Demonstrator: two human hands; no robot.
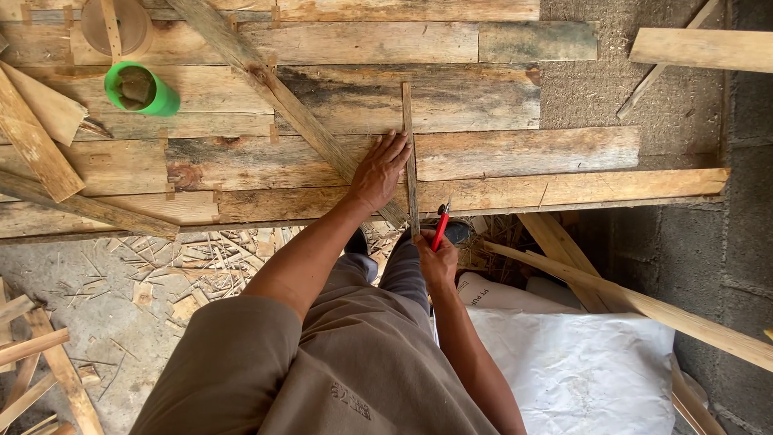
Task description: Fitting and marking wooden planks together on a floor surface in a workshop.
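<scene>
The bench (499, 149) is a top of rough, weathered planks laid side by side; on it, far left, stands a green cup (141, 89), with a tan round container (117, 26) just beyond; a long diagonal batten (282, 101) crosses the middle; a thin upright strip (411, 157) lies right of it; short offcuts (36, 137) rest at the left edge.

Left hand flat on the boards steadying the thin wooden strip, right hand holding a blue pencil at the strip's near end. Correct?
Not quite: the pencil is red, not blue. The head view shows the right hand holding it at the near end of the thin wooden strip, while the left hand lies flat on the boards beside that strip, as you said.
</scene>
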